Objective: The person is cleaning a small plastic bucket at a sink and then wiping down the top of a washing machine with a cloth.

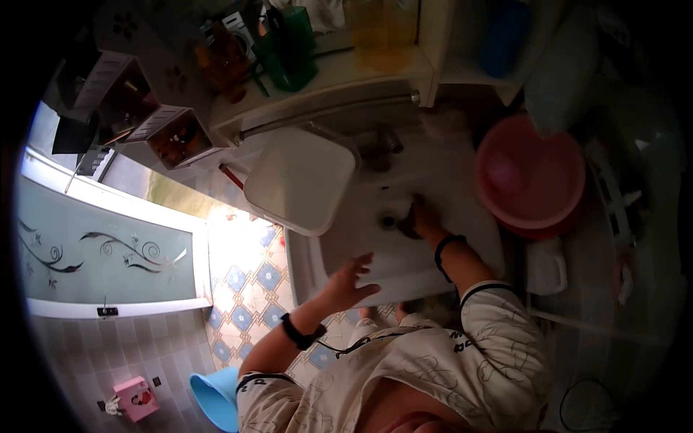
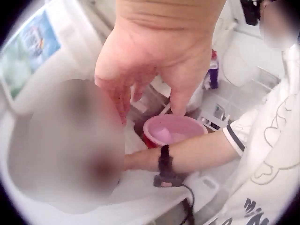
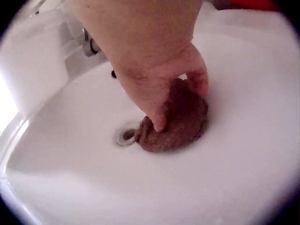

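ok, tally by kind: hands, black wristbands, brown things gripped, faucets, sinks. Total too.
Hands: 2 (left hand, right hand)
Black wristbands: 2 (left wristband, right wristband)
Brown textured item, gripped by the right hand: 1
Faucet: 1
Sink: 1
Total: 7

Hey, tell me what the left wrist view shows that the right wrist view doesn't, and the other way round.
Only the left wrist view: the left hand, the black wristband on the other arm and the patterned shirt.

Only the right wrist view: a brown cloth-like bundle gripped by the right hand, the drain beside it and the faucet. A blur hides part of the left wrist view.

Both: the white sink and part of the right arm.
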Available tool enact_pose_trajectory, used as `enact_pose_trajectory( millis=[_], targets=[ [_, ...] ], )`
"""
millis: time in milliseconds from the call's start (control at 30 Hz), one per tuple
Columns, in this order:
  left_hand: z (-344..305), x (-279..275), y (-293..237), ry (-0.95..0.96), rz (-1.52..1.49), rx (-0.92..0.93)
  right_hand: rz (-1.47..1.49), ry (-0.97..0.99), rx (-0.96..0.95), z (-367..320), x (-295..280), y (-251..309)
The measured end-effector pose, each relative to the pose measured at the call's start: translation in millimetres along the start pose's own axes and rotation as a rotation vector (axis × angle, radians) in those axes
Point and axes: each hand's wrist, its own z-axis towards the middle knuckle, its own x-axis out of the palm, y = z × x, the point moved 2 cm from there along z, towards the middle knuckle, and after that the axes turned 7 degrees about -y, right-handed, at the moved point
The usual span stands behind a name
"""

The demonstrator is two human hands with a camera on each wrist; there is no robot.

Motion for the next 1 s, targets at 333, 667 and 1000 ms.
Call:
enact_pose_trajectory(
  millis=[333,667,1000],
  targets=[
    [50,77,106,-0.013,-0.939,-0.800,0.193,0.569,0.198,1,-75,21],
    [147,58,97,-0.518,-0.676,-0.278,0.409,0.196,-0.008,36,-159,69],
    [267,20,45,-0.701,0.635,0.247,0.629,0.171,0.171,-12,-125,27]
  ],
)
